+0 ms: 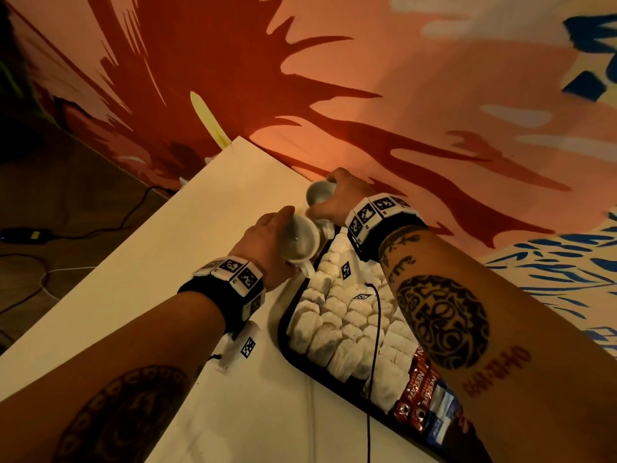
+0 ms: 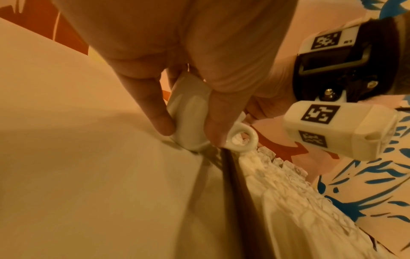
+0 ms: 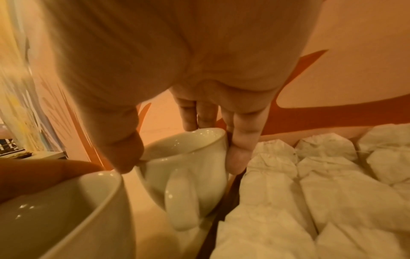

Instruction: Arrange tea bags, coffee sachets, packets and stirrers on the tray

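- Left hand: fingers and thumb curl round the body of a white cup, gripping it from above. In the left wrist view the thumb presses one side and the fingers the other.
- Left-hand cup: tilted, its mouth turned toward the head camera. Its ring handle hangs over the near-left edge of the tray. In the left wrist view its lower edge is at the table surface; actual contact cannot be confirmed.
- Right hand: thumb and fingers pinch the rim of a second white cup from above, thumb on one side, fingers on the opposite side.
- Second cup: tilted, handle toward the right wrist camera, just beside the far corner of the tray and close to the left-hand cup.
- Tea bags: white, packed in close rows filling most of the tray.
- Coffee sachets: red, at the near end of the tray, next to the tea bags; blue-and-white packets lie just beside them.
- Tray: dark, with a raised rim, resting on the white table.
- Wrist units: a marker-covered band on each wrist; a thin black cable runs across the tea bags.
- Background: wall painted in orange, red and blue.
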`<act>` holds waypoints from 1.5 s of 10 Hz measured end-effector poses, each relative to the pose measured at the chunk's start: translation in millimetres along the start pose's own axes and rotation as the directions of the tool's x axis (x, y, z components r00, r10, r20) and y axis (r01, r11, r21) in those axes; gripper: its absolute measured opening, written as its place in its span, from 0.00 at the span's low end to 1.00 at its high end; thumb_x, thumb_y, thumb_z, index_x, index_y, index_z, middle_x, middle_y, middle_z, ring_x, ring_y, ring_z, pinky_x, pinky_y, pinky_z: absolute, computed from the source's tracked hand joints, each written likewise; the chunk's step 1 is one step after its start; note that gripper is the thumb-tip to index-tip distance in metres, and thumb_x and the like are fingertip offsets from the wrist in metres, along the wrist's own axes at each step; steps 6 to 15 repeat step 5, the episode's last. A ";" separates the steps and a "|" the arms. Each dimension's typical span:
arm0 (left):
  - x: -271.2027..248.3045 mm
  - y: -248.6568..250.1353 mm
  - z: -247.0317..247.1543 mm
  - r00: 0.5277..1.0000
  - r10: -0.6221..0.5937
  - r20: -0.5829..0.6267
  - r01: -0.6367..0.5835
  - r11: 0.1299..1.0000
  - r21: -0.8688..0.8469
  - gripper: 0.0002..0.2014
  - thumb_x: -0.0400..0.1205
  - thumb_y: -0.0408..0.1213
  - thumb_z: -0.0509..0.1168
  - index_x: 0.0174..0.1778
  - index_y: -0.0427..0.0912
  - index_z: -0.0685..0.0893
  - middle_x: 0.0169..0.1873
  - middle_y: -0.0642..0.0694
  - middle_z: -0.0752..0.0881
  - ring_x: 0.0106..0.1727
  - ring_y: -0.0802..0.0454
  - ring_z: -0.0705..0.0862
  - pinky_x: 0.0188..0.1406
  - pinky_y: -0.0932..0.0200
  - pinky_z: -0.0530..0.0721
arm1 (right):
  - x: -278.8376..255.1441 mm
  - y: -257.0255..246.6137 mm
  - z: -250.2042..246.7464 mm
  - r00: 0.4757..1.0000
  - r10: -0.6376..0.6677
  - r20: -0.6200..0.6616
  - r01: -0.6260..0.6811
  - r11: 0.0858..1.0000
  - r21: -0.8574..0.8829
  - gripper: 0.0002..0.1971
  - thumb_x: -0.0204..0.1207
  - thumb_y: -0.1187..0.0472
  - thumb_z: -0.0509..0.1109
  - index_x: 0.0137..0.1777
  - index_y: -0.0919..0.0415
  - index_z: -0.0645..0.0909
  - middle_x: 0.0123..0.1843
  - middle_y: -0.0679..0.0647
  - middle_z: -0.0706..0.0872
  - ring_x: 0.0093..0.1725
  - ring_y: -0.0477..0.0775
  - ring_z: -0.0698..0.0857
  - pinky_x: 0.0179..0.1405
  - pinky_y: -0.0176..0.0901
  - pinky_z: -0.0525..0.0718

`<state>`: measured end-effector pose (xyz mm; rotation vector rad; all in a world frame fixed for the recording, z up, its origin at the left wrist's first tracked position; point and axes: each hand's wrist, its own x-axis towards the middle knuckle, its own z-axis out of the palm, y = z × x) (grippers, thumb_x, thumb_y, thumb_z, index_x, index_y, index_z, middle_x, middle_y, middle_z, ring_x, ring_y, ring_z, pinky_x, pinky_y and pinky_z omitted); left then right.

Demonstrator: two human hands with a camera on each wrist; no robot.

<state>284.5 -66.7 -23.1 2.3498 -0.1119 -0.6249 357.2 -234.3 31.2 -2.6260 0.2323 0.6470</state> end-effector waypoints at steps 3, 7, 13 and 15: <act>-5.9 1.1 0.5 1.000 -0.021 -0.005 0.020 0.998 -0.067 0.63 0.70 0.38 0.81 0.87 0.53 0.38 0.84 0.46 0.58 0.83 0.42 0.65 0.81 0.43 0.65 | -6.0 -2.2 4.4 1.000 0.007 -0.027 -0.008 1.000 -0.021 0.47 0.67 0.43 0.82 0.82 0.51 0.63 0.77 0.54 0.75 0.71 0.61 0.79 0.61 0.50 0.79; -19.6 0.9 -4.7 0.995 -0.099 0.006 0.099 0.983 -0.157 0.65 0.72 0.34 0.78 0.85 0.50 0.28 0.85 0.44 0.54 0.83 0.42 0.65 0.81 0.45 0.63 | -20.1 3.2 -1.1 0.988 -0.009 -0.156 0.027 0.993 0.111 0.44 0.75 0.37 0.71 0.85 0.51 0.58 0.84 0.53 0.68 0.80 0.61 0.70 0.75 0.57 0.73; -19.6 0.9 -4.7 0.995 -0.099 0.006 0.099 0.983 -0.157 0.65 0.72 0.34 0.78 0.85 0.50 0.28 0.85 0.44 0.54 0.83 0.42 0.65 0.81 0.45 0.63 | -20.1 3.2 -1.1 0.988 -0.009 -0.156 0.027 0.993 0.111 0.44 0.75 0.37 0.71 0.85 0.51 0.58 0.84 0.53 0.68 0.80 0.61 0.70 0.75 0.57 0.73; -19.6 0.9 -4.7 0.995 -0.099 0.006 0.099 0.983 -0.157 0.65 0.72 0.34 0.78 0.85 0.50 0.28 0.85 0.44 0.54 0.83 0.42 0.65 0.81 0.45 0.63 | -20.1 3.2 -1.1 0.988 -0.009 -0.156 0.027 0.993 0.111 0.44 0.75 0.37 0.71 0.85 0.51 0.58 0.84 0.53 0.68 0.80 0.61 0.70 0.75 0.57 0.73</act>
